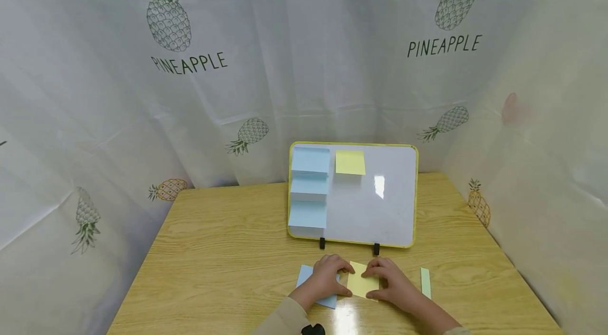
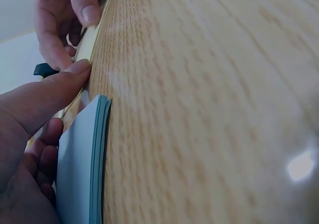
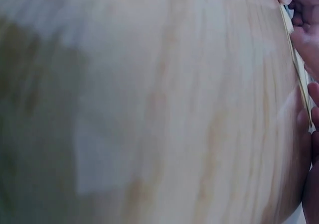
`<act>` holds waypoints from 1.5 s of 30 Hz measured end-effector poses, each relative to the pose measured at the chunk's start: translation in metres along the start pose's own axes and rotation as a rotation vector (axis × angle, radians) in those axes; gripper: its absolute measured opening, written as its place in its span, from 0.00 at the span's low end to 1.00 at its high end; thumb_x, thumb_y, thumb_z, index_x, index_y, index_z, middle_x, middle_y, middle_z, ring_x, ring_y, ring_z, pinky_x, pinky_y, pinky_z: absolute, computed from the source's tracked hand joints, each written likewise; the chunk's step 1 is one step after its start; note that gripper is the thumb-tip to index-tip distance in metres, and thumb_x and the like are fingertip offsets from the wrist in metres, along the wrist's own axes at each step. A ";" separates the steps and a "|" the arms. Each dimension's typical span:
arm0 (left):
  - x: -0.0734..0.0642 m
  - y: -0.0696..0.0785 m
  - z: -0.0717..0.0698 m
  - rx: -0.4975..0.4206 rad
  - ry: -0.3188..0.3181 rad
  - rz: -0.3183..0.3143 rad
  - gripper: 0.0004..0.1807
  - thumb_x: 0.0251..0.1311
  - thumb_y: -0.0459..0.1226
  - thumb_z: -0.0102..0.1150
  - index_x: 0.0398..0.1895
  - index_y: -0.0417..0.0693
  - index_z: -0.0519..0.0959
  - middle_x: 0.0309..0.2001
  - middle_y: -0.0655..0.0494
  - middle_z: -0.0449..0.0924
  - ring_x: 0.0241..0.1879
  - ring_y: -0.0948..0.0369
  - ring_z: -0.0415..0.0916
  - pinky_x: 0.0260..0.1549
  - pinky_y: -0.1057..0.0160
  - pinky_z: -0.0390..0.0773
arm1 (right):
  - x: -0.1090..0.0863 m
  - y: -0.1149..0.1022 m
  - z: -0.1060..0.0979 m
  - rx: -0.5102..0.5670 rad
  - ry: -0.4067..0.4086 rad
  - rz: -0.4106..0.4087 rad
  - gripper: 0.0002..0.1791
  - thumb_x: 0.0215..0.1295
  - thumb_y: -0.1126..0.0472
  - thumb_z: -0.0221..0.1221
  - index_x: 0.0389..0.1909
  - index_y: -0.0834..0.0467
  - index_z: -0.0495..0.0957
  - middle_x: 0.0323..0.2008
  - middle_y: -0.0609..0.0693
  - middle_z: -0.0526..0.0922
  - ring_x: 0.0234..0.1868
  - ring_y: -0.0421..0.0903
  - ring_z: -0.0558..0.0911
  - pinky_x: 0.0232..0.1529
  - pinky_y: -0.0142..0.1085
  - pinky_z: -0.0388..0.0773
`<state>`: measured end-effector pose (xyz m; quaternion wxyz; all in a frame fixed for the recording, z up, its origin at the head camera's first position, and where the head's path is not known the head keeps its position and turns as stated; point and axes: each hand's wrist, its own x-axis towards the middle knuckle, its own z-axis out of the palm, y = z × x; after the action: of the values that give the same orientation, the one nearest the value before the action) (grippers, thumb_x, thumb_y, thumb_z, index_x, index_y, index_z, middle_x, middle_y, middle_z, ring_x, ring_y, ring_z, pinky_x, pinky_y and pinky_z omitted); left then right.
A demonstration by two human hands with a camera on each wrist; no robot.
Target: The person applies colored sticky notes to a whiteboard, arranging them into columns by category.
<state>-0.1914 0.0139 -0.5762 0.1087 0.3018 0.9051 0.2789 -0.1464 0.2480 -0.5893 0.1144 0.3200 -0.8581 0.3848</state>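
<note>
Low on the wooden table lies a yellow sticky-note pad point(image 1: 357, 283), between my two hands. My left hand point(image 1: 326, 276) holds its left side, thumb at the near corner and index finger at the far one. From the right, my right hand point(image 1: 393, 283) grips the pad with bent fingers over its top and the thumb at its near edge. In the left wrist view both thumbs sit along the near edge of the yellow pad point(image 2: 87, 45). A blue sticky-note pad point(image 1: 328, 302) is partly hidden under my left hand and wrist.
Behind the hands a yellow-framed whiteboard point(image 1: 370, 213) leans back on black feet point(image 1: 377, 249). Blue notes point(image 1: 310, 160) run down its left side, beside one yellow note point(image 1: 350, 162). A pale green strip point(image 1: 425, 282) lies right of my right hand. Pineapple-print curtains point(image 1: 313, 60) surround the table.
</note>
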 end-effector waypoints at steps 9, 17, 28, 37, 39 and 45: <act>0.000 0.001 -0.001 -0.014 0.009 -0.002 0.22 0.43 0.47 0.79 0.45 0.65 0.83 0.36 0.75 0.68 0.40 0.71 0.64 0.39 0.63 0.65 | -0.002 -0.001 0.003 -0.071 -0.017 0.062 0.25 0.45 0.43 0.74 0.43 0.49 0.82 0.44 0.42 0.73 0.46 0.39 0.67 0.42 0.39 0.70; -0.001 0.001 -0.002 -0.014 -0.004 0.003 0.24 0.42 0.49 0.79 0.46 0.66 0.82 0.38 0.75 0.69 0.41 0.70 0.64 0.41 0.62 0.66 | -0.002 -0.001 0.003 -0.064 0.006 0.034 0.22 0.46 0.47 0.75 0.42 0.50 0.83 0.43 0.42 0.74 0.44 0.38 0.67 0.41 0.38 0.70; -0.003 -0.001 -0.003 -0.074 0.019 0.028 0.13 0.52 0.49 0.73 0.41 0.65 0.84 0.37 0.76 0.69 0.41 0.71 0.64 0.45 0.60 0.65 | -0.004 -0.004 -0.003 0.022 0.028 0.026 0.15 0.51 0.61 0.74 0.40 0.50 0.83 0.41 0.45 0.79 0.41 0.41 0.74 0.40 0.35 0.73; -0.005 0.001 -0.002 -0.123 0.065 0.034 0.06 0.58 0.48 0.68 0.37 0.63 0.83 0.37 0.76 0.70 0.42 0.71 0.65 0.46 0.56 0.64 | -0.004 -0.013 -0.008 0.216 -0.054 0.221 0.09 0.60 0.70 0.65 0.39 0.56 0.84 0.35 0.44 0.83 0.34 0.35 0.78 0.33 0.33 0.77; -0.005 0.001 -0.002 -0.130 0.064 0.031 0.06 0.58 0.48 0.68 0.37 0.63 0.83 0.37 0.76 0.70 0.41 0.71 0.65 0.46 0.56 0.64 | -0.003 -0.013 -0.007 0.230 -0.072 0.276 0.07 0.61 0.69 0.64 0.38 0.56 0.84 0.36 0.44 0.83 0.36 0.35 0.79 0.34 0.33 0.78; -0.004 0.000 -0.001 -0.125 0.054 0.020 0.10 0.54 0.49 0.71 0.38 0.63 0.83 0.36 0.76 0.69 0.40 0.71 0.64 0.43 0.59 0.64 | 0.002 -0.015 -0.007 0.266 -0.060 0.380 0.08 0.59 0.72 0.63 0.37 0.57 0.81 0.35 0.44 0.82 0.32 0.36 0.77 0.32 0.33 0.76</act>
<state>-0.1888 0.0110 -0.5754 0.1000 0.2957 0.8856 0.3439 -0.1391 0.2444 -0.5749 -0.0287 0.1764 -0.8476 0.4996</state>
